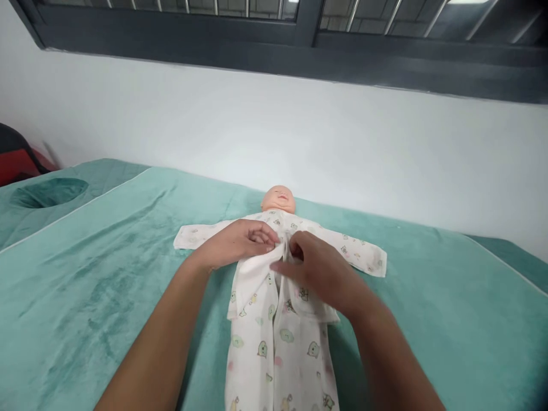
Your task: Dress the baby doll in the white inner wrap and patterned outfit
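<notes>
A baby doll (279,200) lies on its back, head toward the wall, dressed in a white baby shirt (363,256) with small printed animals. Both sleeves spread out sideways. Printed baby trousers (257,365) cover its legs down to the lower frame edge. My left hand (244,242) pinches the edge of the shirt's front flap at the chest, its fingers curled. Part of that flap is folded, showing plain white cloth. On the other side of the front opening, my right hand (317,265) has curled fingers at the shirt's edge, thumb stretched toward the middle. The fingertips' exact hold there is partly hidden.
A green plush cover (107,297) spreads under the doll, with a round hole (49,193) at the far left. Behind it rises a white wall (274,131) below a dark window frame (180,43). A red and black object (19,157) stands at the left edge.
</notes>
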### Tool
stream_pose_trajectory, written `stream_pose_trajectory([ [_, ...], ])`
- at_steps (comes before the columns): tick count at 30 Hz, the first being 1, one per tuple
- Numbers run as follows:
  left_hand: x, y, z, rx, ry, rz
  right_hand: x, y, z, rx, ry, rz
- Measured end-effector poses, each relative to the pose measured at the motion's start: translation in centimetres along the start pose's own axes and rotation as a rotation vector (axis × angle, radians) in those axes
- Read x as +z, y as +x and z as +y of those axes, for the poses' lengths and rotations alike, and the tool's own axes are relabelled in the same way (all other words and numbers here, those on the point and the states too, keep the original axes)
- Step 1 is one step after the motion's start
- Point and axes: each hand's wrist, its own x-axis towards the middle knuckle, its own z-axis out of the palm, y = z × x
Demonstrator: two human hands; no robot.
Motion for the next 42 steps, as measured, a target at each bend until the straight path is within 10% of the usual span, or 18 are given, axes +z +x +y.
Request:
stream_pose_trajectory([
  [8, 0.0, -0.7, 0.6, -0.001, -0.185, -0.428, -1.1, -1.1, -0.9, 0.085, -0.143, -0.121],
  [18, 2.0, 0.2, 1.1, -0.033, 0.041, -0.067, -1.0, 1.4, 4.1, 0.065, 0.778, -0.236],
  [42, 2.5, 0.5, 0.5, 0.081, -0.379, -0.052, 0.8, 1.6, 4.4, 0.005, 0.936, -0.255],
])
